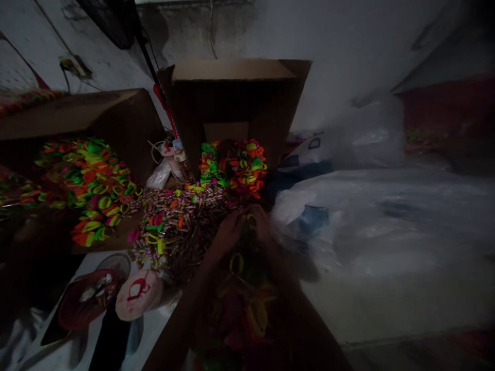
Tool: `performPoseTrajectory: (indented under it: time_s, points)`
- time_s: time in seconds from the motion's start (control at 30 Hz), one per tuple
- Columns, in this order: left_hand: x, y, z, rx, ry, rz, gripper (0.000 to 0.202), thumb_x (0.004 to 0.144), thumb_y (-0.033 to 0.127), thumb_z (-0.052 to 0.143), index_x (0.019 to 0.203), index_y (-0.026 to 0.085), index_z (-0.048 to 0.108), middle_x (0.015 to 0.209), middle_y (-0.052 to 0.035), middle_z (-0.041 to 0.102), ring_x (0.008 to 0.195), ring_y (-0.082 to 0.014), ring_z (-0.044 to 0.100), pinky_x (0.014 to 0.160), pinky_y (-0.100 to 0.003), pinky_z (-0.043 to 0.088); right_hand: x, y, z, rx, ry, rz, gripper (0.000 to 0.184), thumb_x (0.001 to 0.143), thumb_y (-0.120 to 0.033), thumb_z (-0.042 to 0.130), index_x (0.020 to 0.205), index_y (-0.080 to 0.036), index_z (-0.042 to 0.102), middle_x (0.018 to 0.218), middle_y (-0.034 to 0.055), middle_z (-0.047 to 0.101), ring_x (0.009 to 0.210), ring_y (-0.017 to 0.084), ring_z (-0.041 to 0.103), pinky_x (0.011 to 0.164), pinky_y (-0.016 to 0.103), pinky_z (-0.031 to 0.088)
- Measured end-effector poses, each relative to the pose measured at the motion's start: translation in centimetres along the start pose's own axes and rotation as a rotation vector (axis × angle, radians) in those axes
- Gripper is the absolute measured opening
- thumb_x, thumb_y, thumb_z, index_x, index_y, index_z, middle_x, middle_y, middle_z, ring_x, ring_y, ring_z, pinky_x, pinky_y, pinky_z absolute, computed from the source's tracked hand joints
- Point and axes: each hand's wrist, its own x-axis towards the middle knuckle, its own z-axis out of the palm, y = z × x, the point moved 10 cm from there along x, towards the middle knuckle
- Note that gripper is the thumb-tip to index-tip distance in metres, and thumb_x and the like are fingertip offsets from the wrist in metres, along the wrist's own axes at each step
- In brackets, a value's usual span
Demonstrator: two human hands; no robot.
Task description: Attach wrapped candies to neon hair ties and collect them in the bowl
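Observation:
In dim light my left hand and my right hand are close together at the near side of a pile. A small yellow loop-shaped band is between them, and the fingers of both hands appear closed on it. Shadow hides the exact grip of the fingertips. Just beyond and to the left spreads a heap of small striped sticks, with a few neon bands on top. Under my forearms are more coloured bands, in yellow and pink, poorly lit.
Bright bands pile up before an open cardboard box. Another box at left spills similar bands. At lower left are a reddish bowl and a pink round lid. Clear plastic bags lie at right.

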Motion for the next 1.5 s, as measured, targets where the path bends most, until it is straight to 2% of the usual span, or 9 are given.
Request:
performPoseTrajectory:
  time_s: [0.5, 0.63, 0.8, 0.97, 1.23, 1.3, 1.4, 1.43, 1.5]
  points:
    - [-0.2, -0.2, 0.1, 0.164, -0.051, 0.047, 0.03, 0.09, 0.038, 0.055, 0.113, 0.018, 0.057, 0.103, -0.0095, 0.066, 0.095, -0.0223, 0.063, 0.085, -0.034, 0.049, -0.8, -1.8, 0.7, -0.206, -0.114, -0.123, 0.017, 0.075, -0.032, 0.044, 0.08, -0.025, 0.058, 0.084, 0.0008, 0.064, 0.087, 0.02, 0.057, 0.084, 0.03, 0.043]
    - [-0.2, -0.3, -0.1, 0.292, -0.025, 0.015, 0.031, 0.089, 0.037, 0.058, 0.115, 0.02, 0.06, 0.112, -0.0092, 0.068, 0.098, -0.0233, 0.064, 0.088, -0.034, 0.049, -1.1, -2.3, 0.9, -0.26, -0.116, -0.113, 0.018, 0.075, -0.032, 0.043, 0.081, -0.024, 0.058, 0.084, 0.0013, 0.064, 0.084, 0.02, 0.057, 0.085, 0.03, 0.042]
    - [-0.1, 0.1, -0.2, 0.329, 0.0, 0.017, 0.026, 0.089, 0.036, 0.058, 0.11, 0.021, 0.064, 0.106, -0.0075, 0.07, 0.093, -0.0211, 0.066, 0.082, -0.03, 0.05, -1.0, -2.3, 0.8, -0.242, -0.087, -0.125, 0.017, 0.074, -0.033, 0.043, 0.08, -0.024, 0.056, 0.083, 0.0013, 0.062, 0.084, 0.02, 0.056, 0.084, 0.031, 0.042]
    - [-0.1, 0.4, -0.5, 0.296, 0.049, 0.035, 0.019, 0.089, 0.032, 0.058, 0.102, 0.021, 0.065, 0.1, -0.0066, 0.07, 0.089, -0.0191, 0.066, 0.08, -0.028, 0.05, -0.7, -1.8, 0.3, -0.192, -0.058, -0.123, 0.014, 0.074, -0.03, 0.043, 0.08, -0.024, 0.053, 0.084, 0.0002, 0.06, 0.085, 0.019, 0.054, 0.082, 0.029, 0.042]
    - [0.1, 0.2, 0.4, 0.236, -0.029, 0.048, 0.012, 0.085, 0.028, 0.062, 0.093, 0.022, 0.068, 0.095, -0.0055, 0.072, 0.09, -0.0199, 0.066, 0.083, -0.028, 0.049, -0.2, 0.7, 0.3, -0.162, -0.062, 0.003, 0.016, 0.073, -0.036, 0.047, 0.082, -0.025, 0.054, 0.082, -0.0004, 0.06, 0.083, 0.02, 0.053, 0.083, 0.03, 0.044]
    - [0.2, -0.5, -0.4, 0.202, -0.009, -0.019, 0.016, 0.084, 0.033, 0.064, 0.094, 0.021, 0.069, 0.091, -0.0047, 0.073, 0.084, -0.0196, 0.066, 0.079, -0.027, 0.049, 0.0, 1.1, 0.4, -0.138, -0.058, 0.027, 0.02, 0.076, -0.041, 0.05, 0.088, -0.026, 0.056, 0.089, 0.0001, 0.063, 0.09, 0.02, 0.055, 0.089, 0.031, 0.044]
    - [0.0, -1.5, -3.5, 0.056, 0.092, -0.138, 0.026, 0.083, 0.043, 0.063, 0.087, 0.019, 0.069, 0.081, -0.0024, 0.071, 0.075, -0.0172, 0.064, 0.07, -0.025, 0.048, 0.3, 2.3, 0.1, -0.07, -0.029, 0.095, 0.036, 0.083, -0.053, 0.048, 0.105, -0.026, 0.06, 0.106, 0.0027, 0.066, 0.103, 0.022, 0.058, 0.096, 0.035, 0.045]
    - [-0.1, -1.7, -4.0, -0.029, 0.063, -0.156, 0.031, 0.084, 0.047, 0.062, 0.084, 0.017, 0.069, 0.077, -0.0019, 0.07, 0.072, -0.0166, 0.063, 0.067, -0.024, 0.048, 0.4, 2.6, 0.0, -0.079, -0.021, 0.104, 0.041, 0.086, -0.056, 0.045, 0.11, -0.026, 0.06, 0.109, 0.0038, 0.066, 0.106, 0.023, 0.058, 0.096, 0.036, 0.045]
    - [-0.5, -1.1, -3.4, -0.203, -0.147, -0.138, 0.041, 0.084, 0.054, 0.057, 0.077, 0.016, 0.07, 0.071, -0.0021, 0.068, 0.068, -0.0166, 0.062, 0.064, -0.024, 0.048, 0.5, 2.8, -0.1, -0.152, -0.034, 0.078, 0.044, 0.088, -0.056, 0.043, 0.113, -0.026, 0.062, 0.111, 0.0059, 0.067, 0.109, 0.024, 0.059, 0.098, 0.039, 0.044]
